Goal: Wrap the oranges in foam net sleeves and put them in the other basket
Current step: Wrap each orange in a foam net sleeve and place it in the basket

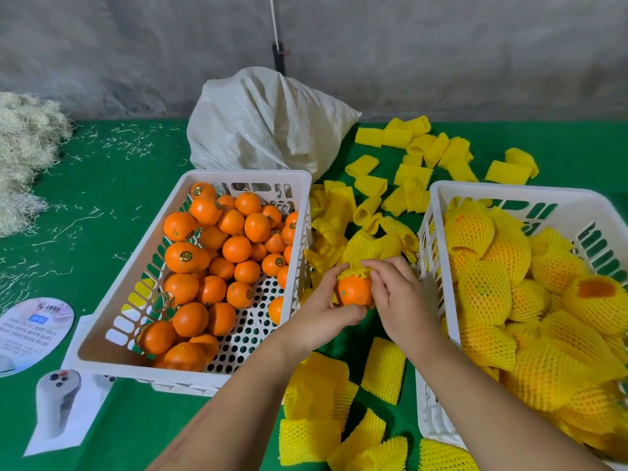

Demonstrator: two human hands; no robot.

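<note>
While both hands [360, 300] clamp one orange [355, 291], sleeve [353, 274] barely started, far side seemingly hidden by fingers [382, 287].

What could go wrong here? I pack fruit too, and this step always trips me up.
1. The sleeve only caps the far end of the orange; pulled unevenly, it might bunch or slip off.
2. The left hand and right hand hold the orange above the table between the baskets, so a slip could send it rolling among the loose sleeves.
3. The right basket is piled high; added fruit might roll out.
</note>
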